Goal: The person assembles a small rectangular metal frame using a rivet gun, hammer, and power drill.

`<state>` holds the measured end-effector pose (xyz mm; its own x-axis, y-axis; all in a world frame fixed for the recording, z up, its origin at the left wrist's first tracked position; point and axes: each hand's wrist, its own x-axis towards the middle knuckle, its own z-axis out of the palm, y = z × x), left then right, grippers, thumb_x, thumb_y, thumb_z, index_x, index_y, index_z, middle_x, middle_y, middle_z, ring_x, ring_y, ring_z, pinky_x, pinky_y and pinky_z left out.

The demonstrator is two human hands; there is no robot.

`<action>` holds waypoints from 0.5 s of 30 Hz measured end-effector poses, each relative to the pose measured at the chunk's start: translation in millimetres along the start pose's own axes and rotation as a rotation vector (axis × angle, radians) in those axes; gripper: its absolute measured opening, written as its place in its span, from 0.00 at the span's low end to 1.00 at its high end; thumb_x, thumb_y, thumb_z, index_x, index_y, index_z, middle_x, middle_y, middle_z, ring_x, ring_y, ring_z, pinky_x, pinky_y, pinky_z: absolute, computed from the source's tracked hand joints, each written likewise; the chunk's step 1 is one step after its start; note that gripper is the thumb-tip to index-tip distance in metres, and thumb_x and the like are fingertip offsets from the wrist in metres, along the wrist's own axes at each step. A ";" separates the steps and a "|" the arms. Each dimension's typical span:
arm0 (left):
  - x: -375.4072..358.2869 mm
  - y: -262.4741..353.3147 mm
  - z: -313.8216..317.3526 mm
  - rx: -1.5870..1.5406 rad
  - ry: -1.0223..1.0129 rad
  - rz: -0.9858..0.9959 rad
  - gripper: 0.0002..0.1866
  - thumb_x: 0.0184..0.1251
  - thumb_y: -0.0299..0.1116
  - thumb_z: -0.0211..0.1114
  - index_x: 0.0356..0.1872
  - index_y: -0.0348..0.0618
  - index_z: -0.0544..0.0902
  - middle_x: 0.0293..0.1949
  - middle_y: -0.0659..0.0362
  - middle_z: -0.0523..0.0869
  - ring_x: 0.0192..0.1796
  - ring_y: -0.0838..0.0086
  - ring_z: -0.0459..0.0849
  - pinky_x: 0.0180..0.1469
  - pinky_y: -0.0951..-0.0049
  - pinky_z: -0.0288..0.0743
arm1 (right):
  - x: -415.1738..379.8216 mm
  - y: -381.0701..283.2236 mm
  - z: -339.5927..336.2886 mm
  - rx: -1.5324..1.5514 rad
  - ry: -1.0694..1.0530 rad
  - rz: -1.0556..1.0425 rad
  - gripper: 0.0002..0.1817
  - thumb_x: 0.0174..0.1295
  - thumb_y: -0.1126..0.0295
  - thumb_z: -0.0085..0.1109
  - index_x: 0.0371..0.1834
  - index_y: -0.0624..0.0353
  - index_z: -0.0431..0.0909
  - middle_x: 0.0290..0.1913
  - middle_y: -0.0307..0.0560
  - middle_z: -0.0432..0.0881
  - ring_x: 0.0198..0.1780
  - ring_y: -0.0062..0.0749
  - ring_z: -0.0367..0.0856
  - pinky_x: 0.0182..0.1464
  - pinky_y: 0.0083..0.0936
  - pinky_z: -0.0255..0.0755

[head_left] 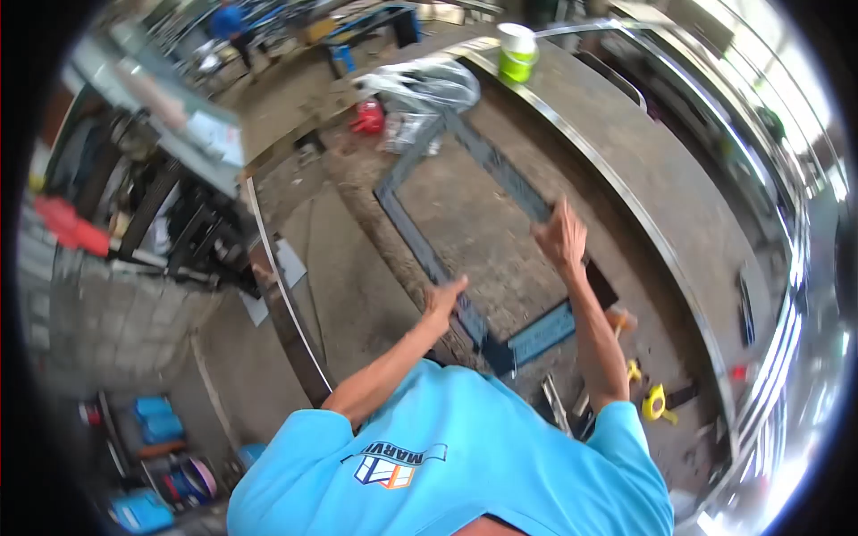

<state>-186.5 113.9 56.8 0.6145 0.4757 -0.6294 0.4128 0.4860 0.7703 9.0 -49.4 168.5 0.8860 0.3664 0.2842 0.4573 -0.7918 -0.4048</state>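
A rectangular grey-blue metal frame (413, 234) with dark corners lies on the brown workbench (487, 228) in front of me. My left hand (442, 299) is closed round its left side bar, with the thumb pointing forward. On the right side bar, my right hand (561, 237) is also closed, its fingers curled over the metal. The frame's near bar (542, 332) lies between my forearms, close to my shirt. My right forearm hides part of the near right corner.
A yellow tape measure (657, 404) and long metal tools (554, 404) lie at the near right. Farther back are a clear plastic bag (429, 87), a red object (367, 116) and a green-and-white tub (517, 54). A raised metal edge (617, 183) runs along the right. A person (231, 31) stands far off.
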 end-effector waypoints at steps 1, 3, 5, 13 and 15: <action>-1.8 29.4 14.6 0.122 -0.012 -0.005 0.29 0.50 0.44 0.76 0.37 0.21 0.80 0.38 0.48 0.82 0.41 0.65 0.78 0.45 0.61 0.72 | 8.1 -11.1 -35.0 0.057 0.157 -0.020 0.26 0.46 0.60 0.69 0.47 0.60 0.73 0.37 0.57 0.81 0.41 0.53 0.81 0.40 0.43 0.74; 22.5 62.9 48.1 0.136 0.128 0.523 0.24 0.49 0.45 0.76 0.34 0.36 0.76 0.34 0.56 0.78 0.37 0.69 0.76 0.41 0.66 0.71 | 19.0 -26.0 -96.6 0.145 0.357 0.108 0.26 0.47 0.56 0.71 0.45 0.59 0.73 0.38 0.55 0.83 0.41 0.52 0.82 0.43 0.42 0.74; -15.5 147.9 78.5 0.175 0.161 0.644 0.35 0.48 0.48 0.76 0.46 0.31 0.68 0.47 0.48 0.73 0.49 0.61 0.73 0.55 0.63 0.68 | 25.3 -23.5 -133.4 0.296 0.518 0.176 0.29 0.48 0.52 0.72 0.48 0.59 0.74 0.39 0.54 0.83 0.42 0.48 0.83 0.45 0.36 0.73; 23.5 324.6 134.4 0.415 -0.020 1.622 0.38 0.66 0.45 0.64 0.66 0.32 0.56 0.56 0.36 0.73 0.57 0.47 0.77 0.57 0.58 0.70 | 14.6 -17.9 -216.5 0.715 0.481 0.024 0.25 0.60 0.62 0.65 0.58 0.60 0.70 0.44 0.46 0.83 0.45 0.31 0.80 0.46 0.31 0.72; 15.9 356.9 142.3 0.428 -0.129 1.683 0.38 0.66 0.46 0.64 0.68 0.35 0.59 0.56 0.39 0.76 0.56 0.47 0.78 0.57 0.58 0.72 | -2.4 -22.2 -218.1 0.854 0.417 0.017 0.23 0.63 0.66 0.62 0.59 0.61 0.70 0.45 0.44 0.83 0.45 0.29 0.79 0.46 0.30 0.72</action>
<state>66.3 190.6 336.3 0.5593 0.1481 0.8156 -0.5591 -0.6590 0.5031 -20.0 -139.2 366.3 0.8697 0.0239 0.4931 0.4925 -0.1096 -0.8634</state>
